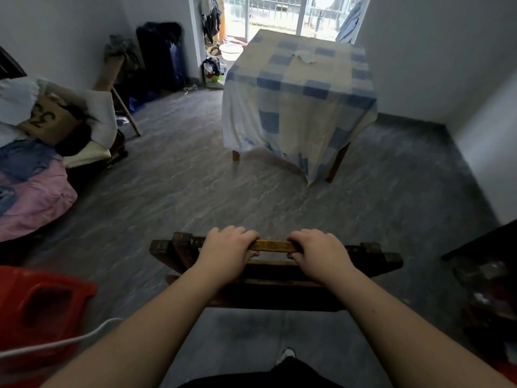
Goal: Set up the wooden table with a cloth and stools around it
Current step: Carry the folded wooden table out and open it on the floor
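Head view. The wooden table [337, 161] stands at the far end of the room, covered by a blue-and-cream checked cloth [299, 91] that hangs down its sides; only its lower legs show. Well apart from it, in the foreground above the grey floor [181, 186], a dark wooden stool [372, 257] is carried with its legs pointing outward. The left hand [228, 247] and right hand [319, 252] grip one rail side by side, fingers curled over, thumbs under.

Cloth [299, 88] draped over table [337, 163] far ahead, stool [275, 273] near, plastic stool [42, 303] at left
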`<action>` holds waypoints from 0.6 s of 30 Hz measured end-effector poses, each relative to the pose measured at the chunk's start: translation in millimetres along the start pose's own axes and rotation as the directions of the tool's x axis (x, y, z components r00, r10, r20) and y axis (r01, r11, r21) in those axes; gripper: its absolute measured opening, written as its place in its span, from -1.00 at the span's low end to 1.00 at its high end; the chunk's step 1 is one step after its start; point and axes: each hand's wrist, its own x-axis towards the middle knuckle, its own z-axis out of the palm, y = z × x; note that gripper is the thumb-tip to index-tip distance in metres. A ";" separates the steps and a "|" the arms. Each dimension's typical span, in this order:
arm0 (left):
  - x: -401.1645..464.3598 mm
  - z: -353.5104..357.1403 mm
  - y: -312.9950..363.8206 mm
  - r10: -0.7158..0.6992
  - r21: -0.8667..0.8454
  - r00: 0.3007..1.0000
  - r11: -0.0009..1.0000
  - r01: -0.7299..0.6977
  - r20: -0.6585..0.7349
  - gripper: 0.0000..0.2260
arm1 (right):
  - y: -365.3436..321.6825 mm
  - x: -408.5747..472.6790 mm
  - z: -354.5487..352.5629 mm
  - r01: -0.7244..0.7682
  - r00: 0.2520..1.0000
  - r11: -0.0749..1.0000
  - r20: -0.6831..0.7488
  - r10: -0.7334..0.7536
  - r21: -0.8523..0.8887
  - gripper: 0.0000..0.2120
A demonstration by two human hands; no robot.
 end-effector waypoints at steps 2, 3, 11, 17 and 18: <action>27.9 3.4 -12.8 0.000 -0.006 1.000 1.000 0.000 0.020 -0.76 | 8.3 27.0 2.1 -0.011 1.000 1.000 0.008 0.011 0.014 -0.80; 41.9 6.0 -18.2 0.002 -0.006 1.000 1.000 -0.002 0.031 -0.76 | 13.5 40.9 3.8 -0.008 1.000 1.000 0.009 0.008 0.018 -0.81; 164.0 42.8 -48.7 -0.121 -0.061 0.968 0.989 0.137 0.218 -0.86 | 81.0 175.0 29.1 0.097 0.992 0.995 0.076 -0.096 -0.008 -0.85; 241.1 87.7 -59.8 -0.226 -0.150 0.932 0.949 0.276 0.282 -0.89 | 128.9 274.7 60.1 0.134 0.987 0.987 0.100 -0.126 -0.083 -0.78; 251.6 98.0 -64.1 -0.256 -0.173 0.923 0.934 0.313 0.288 -0.90 | 134.1 290.4 68.0 0.134 0.987 0.987 0.099 -0.125 -0.092 -0.78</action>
